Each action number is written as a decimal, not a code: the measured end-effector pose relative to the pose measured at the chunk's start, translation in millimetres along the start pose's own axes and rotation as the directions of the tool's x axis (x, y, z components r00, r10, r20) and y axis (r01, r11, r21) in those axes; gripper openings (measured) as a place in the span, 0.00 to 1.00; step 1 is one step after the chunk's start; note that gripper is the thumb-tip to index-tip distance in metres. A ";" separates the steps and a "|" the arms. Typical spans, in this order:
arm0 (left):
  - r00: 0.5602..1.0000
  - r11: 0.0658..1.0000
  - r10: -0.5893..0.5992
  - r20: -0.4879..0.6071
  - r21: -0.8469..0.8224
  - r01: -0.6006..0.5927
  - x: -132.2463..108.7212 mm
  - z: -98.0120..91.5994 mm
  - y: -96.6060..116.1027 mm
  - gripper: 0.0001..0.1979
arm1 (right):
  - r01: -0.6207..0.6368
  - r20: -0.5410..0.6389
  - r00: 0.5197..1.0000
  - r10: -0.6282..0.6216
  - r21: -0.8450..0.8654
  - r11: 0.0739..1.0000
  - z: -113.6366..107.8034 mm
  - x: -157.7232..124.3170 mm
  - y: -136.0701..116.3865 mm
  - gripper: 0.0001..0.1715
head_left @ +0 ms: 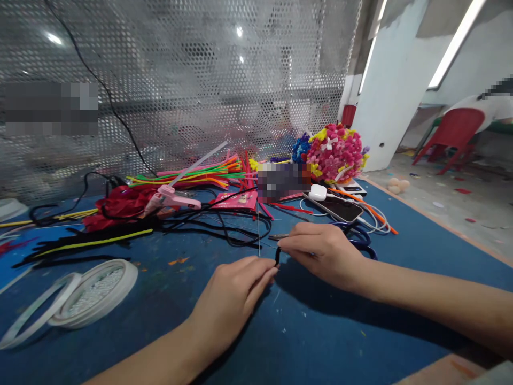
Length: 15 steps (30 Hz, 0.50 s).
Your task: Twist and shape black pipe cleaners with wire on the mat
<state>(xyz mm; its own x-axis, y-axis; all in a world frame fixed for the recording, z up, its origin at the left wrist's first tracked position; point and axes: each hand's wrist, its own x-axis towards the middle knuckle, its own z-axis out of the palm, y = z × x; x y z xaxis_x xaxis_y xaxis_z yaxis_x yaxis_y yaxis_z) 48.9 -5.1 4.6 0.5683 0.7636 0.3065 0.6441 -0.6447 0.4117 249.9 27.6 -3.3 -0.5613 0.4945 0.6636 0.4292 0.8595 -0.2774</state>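
Note:
A short piece of black pipe cleaner (278,256) spans the gap between my two hands above the blue table (320,342). My left hand (236,289) pinches its lower end between thumb and fingers. At the upper end, the fingertips of my right hand (324,254) close on it. Scissors with dark blue handles (363,240) lie under and behind my right hand, their blades (276,237) poking out on its left. Long black pipe cleaners (224,227) are spread just beyond my hands.
A pink glue gun (176,199), colourful pipe cleaners (200,174) and a fuzzy flower bouquet (334,152) line the back. A phone (340,207) with a white cable lies behind my right hand. A round container of white beads (96,291) stands at left. A person (497,107) sits far right.

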 end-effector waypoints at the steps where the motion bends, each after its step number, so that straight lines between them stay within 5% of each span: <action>1: 0.996 0.992 0.081 -0.023 0.103 -0.078 -0.7 -1.7 -4.4 0.13 | 0.013 0.067 0.998 -0.009 -0.061 0.998 -0.7 0.0 1.8 0.13; 4: 0.981 0.953 0.190 -0.033 0.248 -0.176 1.7 -7.7 -17.6 0.13 | 0.072 0.230 0.972 -0.051 -0.086 0.994 -4.8 2.2 7.3 0.14; 8: 0.996 0.997 0.070 0.057 0.028 -0.072 10.2 -12.1 -21.6 0.12 | 0.094 0.295 0.944 -0.149 0.192 0.977 -13.1 6.7 9.5 0.11; 12: 0.991 0.944 -0.048 0.121 -0.319 0.084 12.9 -7.4 -12.6 0.11 | -0.007 0.171 0.982 -0.081 0.463 0.887 -18.1 7.7 3.5 0.05; 15: 0.957 0.784 -0.235 0.171 -0.548 0.290 11.4 1.1 -4.7 0.14 | -0.022 -0.016 0.999 0.030 0.383 0.923 -15.8 5.2 -2.3 0.05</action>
<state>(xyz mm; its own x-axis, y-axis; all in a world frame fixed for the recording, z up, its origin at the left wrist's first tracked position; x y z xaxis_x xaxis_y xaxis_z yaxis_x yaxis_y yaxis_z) 52.9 6.6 5.2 0.4801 0.8757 0.0504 0.3892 -0.2642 0.8825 257.2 26.2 11.7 -0.5365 0.5182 0.6661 0.1375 0.8324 -0.5369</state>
